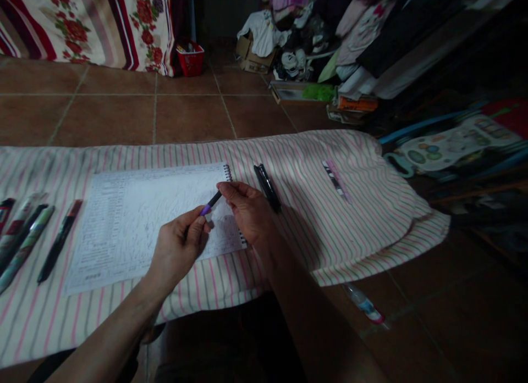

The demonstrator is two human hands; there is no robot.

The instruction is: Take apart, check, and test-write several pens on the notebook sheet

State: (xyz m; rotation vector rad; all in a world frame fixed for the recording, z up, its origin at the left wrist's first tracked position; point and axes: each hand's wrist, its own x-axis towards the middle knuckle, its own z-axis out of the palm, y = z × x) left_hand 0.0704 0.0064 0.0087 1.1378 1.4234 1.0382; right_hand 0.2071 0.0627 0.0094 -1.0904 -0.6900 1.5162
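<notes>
Between my two hands is a slim black pen (214, 199) with a purple section. My left hand (178, 243) is closed around its purple part. At the upper end, the fingertips of my right hand (248, 210) pinch the black part; whether this is a separate cap I cannot tell. Under the hands lies a spiral-bound notebook (107, 229), its page covered in small marks and its coil on the right side. Just right of my right hand, black pens (267, 186) lie side by side on the striped cloth.
Several markers (25, 243) and a dark pen with a reddish end (60, 241) lie left of the notebook. A pink and black-and-white strip (336, 181) rests on the cloth (301, 152) at right. On the tiled floor are a plastic bottle (365, 304) and a red basket (191, 60).
</notes>
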